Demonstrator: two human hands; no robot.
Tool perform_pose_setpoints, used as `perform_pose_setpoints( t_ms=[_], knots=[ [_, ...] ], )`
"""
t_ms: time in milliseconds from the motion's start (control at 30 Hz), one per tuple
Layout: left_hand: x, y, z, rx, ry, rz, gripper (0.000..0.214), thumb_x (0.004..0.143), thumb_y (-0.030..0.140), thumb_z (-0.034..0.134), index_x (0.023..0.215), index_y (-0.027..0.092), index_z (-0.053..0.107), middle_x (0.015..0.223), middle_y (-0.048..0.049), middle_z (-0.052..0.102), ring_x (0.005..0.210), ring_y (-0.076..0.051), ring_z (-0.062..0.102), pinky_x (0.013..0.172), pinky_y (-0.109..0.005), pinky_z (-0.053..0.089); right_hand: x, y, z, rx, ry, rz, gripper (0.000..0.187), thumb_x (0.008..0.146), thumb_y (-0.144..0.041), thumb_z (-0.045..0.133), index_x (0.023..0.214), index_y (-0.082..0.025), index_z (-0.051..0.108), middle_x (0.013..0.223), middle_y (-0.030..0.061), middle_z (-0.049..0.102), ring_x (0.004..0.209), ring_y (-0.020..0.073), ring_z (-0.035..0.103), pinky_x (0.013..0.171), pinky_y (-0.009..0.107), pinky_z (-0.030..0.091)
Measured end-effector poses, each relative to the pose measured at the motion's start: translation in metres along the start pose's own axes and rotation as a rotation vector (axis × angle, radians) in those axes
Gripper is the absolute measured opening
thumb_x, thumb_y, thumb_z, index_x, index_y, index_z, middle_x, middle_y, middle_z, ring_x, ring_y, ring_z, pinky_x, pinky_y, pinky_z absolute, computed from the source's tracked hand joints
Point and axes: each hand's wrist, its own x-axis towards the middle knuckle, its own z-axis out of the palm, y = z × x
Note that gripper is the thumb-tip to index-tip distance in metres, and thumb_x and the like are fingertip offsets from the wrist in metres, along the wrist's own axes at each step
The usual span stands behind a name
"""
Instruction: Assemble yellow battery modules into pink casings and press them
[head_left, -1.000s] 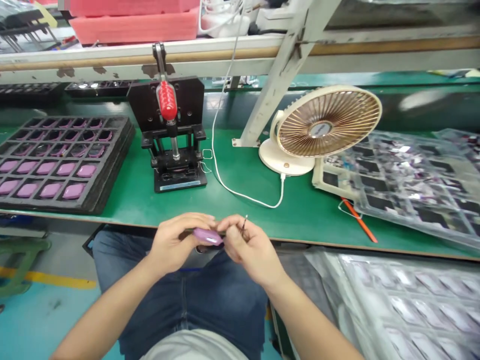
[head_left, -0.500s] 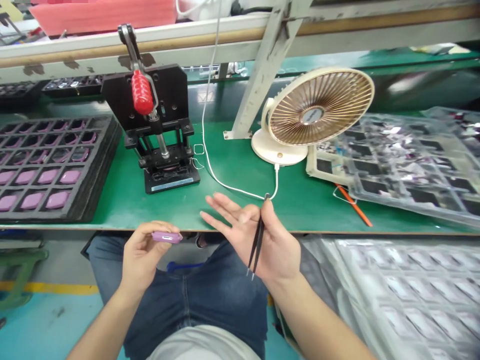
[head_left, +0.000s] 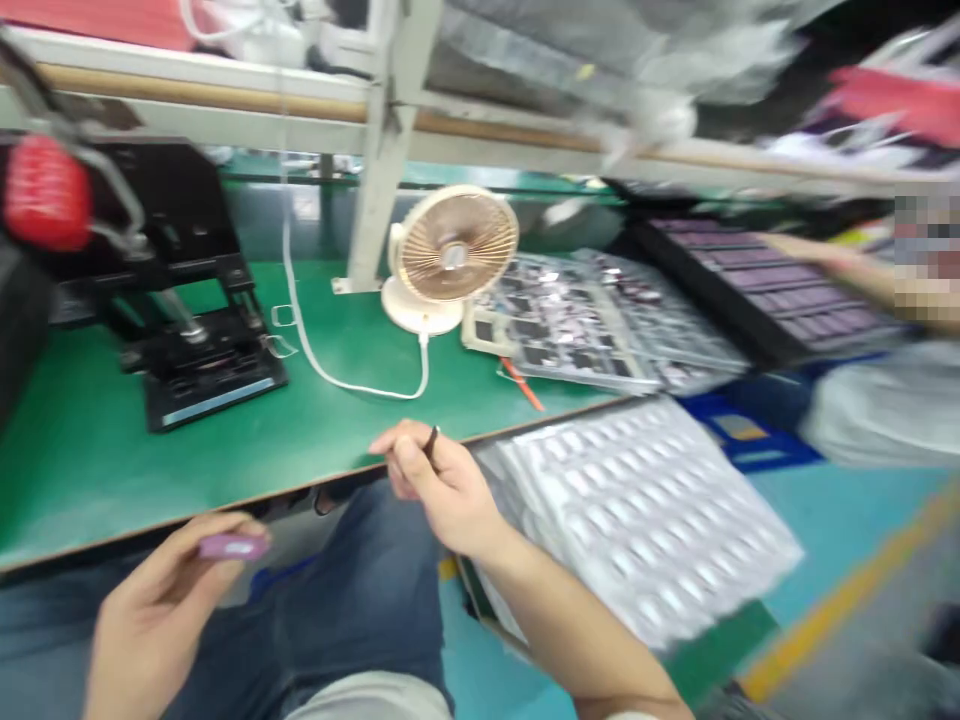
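- L hand [head_left: 161, 600]: thumb + fingers pinched on purple piece [head_left: 232, 547]; blurred; in view just below near edge of bench [head_left: 337, 430], twd its L end, over person's lap.
- Purple piece: x1, small, pale mark on side facing camera; held clear of bench.
- R hand [head_left: 450, 490]: well apart from L hand, at bench near edge; fingers curled, gripping dark slim tool [head_left: 432, 440], mostly hidden, only upper end showing.
- Press fixture [head_left: 217, 360]: black, w/ red handle [head_left: 49, 195]; L end of bench.
- Fan [head_left: 457, 245]: cream, upright on round base, mid-bench, beside white post [head_left: 386, 170]; white cable [head_left: 360, 388] plugged in at base, looping L.
- Orange stick [head_left: 523, 384]: nr bench near edge, by corner of clear tray [head_left: 562, 320], small parts in compartments.
- Blister sheet [head_left: 652, 510]: silvery, rows of pockets, off bench near edge, R of R hand.
- Black tray [head_left: 780, 280]: rows of purple pcs, far R; co-worker's arm [head_left: 855, 268] over it.
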Motion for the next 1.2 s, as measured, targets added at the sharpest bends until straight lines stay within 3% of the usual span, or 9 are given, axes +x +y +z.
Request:
perform_pose_setpoints(
  t_ms=[167,267,333,567,800,900,1033,1133,1200],
  knots=[
    [0.007,-0.015,-0.012,0.106,-0.102,-0.1,0.036,0.068,0.046,0.097,0.099,0.033,0.085,0.099,-0.0025,0.086,0.092,-0.039,0.082,0.085,-0.053,0.072,0.018,-0.048,-0.15,-1.166,0.457,0.096,0.04,0.105,-0.055,0.057,0.109,-0.022,0.08,0.096,0.0089,0.077,0.088,0.0261,0.068,0.08,0.036,0.051],
    [0.009,-0.018,-0.006,0.129,-0.106,-0.128,0.037,0.068,0.051,0.097,0.099,0.034,0.085,0.098,-0.0016,0.085,0.094,-0.039,0.081,0.087,-0.052,0.072,0.03,-0.071,-0.222,-1.38,0.551,0.214,0.035,0.1,-0.043,0.061,0.109,-0.015,0.081,0.097,0.0133,0.079,0.089,0.0288,0.068,0.081,0.037,0.048],
    [0.007,-0.017,0.004,0.135,-0.092,-0.161,0.04,0.072,0.056,0.094,0.102,0.031,0.084,0.1,-0.0029,0.085,0.098,-0.036,0.081,0.091,-0.047,0.071,0.037,-0.075,-0.245,-1.417,0.479,0.273,0.032,0.096,-0.042,0.066,0.105,-0.016,0.083,0.095,0.0115,0.08,0.085,0.0273,0.069,0.078,0.035,0.047],
    [-0.006,-0.013,0.032,0.093,-0.115,-0.215,0.05,0.074,0.062,0.09,0.108,0.027,0.082,0.113,-0.0051,0.085,0.106,-0.032,0.081,0.092,-0.035,0.069,0.073,-0.068,-0.255,-1.551,0.11,0.446,0.019,0.084,-0.041,0.082,0.089,-0.023,0.085,0.086,0.0086,0.08,0.078,0.025,0.068,0.07,0.032,0.043],
    [-0.01,-0.019,0.03,0.069,-0.111,-0.22,0.047,0.076,0.059,0.09,0.11,0.027,0.084,0.108,-0.0045,0.085,0.105,-0.025,0.08,0.097,-0.024,0.063,0.104,-0.079,-0.267,-1.492,-0.174,0.513,0.017,0.078,-0.037,0.088,0.084,-0.022,0.082,0.079,0.0032,0.077,0.073,0.0207,0.067,0.067,0.03,0.042],
    [-0.009,-0.025,0.028,0.057,-0.083,-0.216,0.045,0.076,0.058,0.09,0.109,0.028,0.084,0.109,-0.0037,0.085,0.105,-0.025,0.08,0.097,-0.025,0.063,0.104,-0.089,-0.268,-1.467,-0.191,0.495,0.019,0.082,-0.04,0.085,0.085,-0.022,0.08,0.077,0.0015,0.076,0.071,0.0193,0.065,0.067,0.029,0.042],
    [-0.009,-0.024,0.031,0.024,-0.087,-0.214,0.045,0.077,0.056,0.091,0.108,0.024,0.084,0.108,-0.006,0.084,0.104,-0.025,0.079,0.096,-0.025,0.063,0.096,-0.1,-0.26,-1.466,-0.093,0.386,0.022,0.095,-0.042,0.07,0.095,-0.02,0.076,0.084,0.0032,0.077,0.075,0.0195,0.065,0.069,0.029,0.044],
    [-0.008,-0.02,0.035,-0.005,-0.108,-0.199,0.044,0.079,0.054,0.09,0.109,0.023,0.083,0.105,-0.0071,0.084,0.101,-0.025,0.08,0.093,-0.026,0.064,0.085,-0.09,-0.235,-1.403,0.014,0.217,0.024,0.099,-0.041,0.064,0.098,-0.02,0.073,0.09,0.0055,0.079,0.078,0.0212,0.067,0.071,0.03,0.046],
    [-0.008,-0.018,0.037,-0.008,-0.123,-0.188,0.044,0.08,0.054,0.089,0.11,0.023,0.083,0.106,-0.0074,0.084,0.102,-0.025,0.08,0.093,-0.027,0.064,0.079,-0.072,-0.209,-1.328,-0.022,0.072,0.023,0.1,-0.038,0.061,0.102,-0.02,0.074,0.096,0.0075,0.08,0.083,0.0235,0.071,0.076,0.032,0.05]
  ],
)
